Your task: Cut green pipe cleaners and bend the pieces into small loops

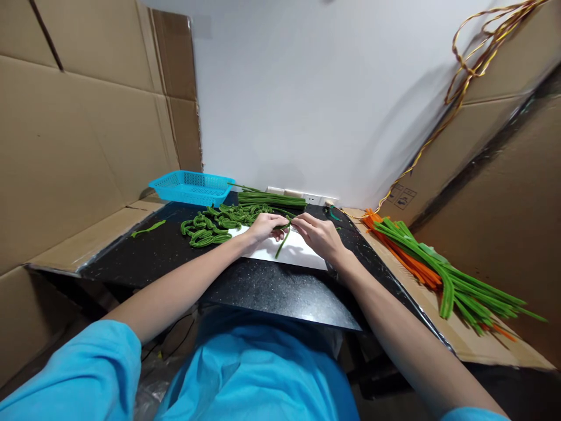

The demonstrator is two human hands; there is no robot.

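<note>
Over a white sheet (298, 252), my left hand (268, 227) is closed on a dark green pipe cleaner (283, 245), whose free end hangs down between the hands. From the other side my right hand (316, 233) pinches the same pipe cleaner near its upper part. The fingers partly hide its shape there. Just left of my left hand lies a heap of looped green pipe cleaners (208, 227). Behind the hands rests a bundle of straight dark green pipe cleaners (272, 199).
A blue plastic basket (193, 202) stands at the back left of the black table (280, 292). Bright green stems (438, 263) and orange stems (409, 263) lie on cardboard at the right. A power strip (302, 197) runs along the wall. Cardboard walls (87, 117) flank the table.
</note>
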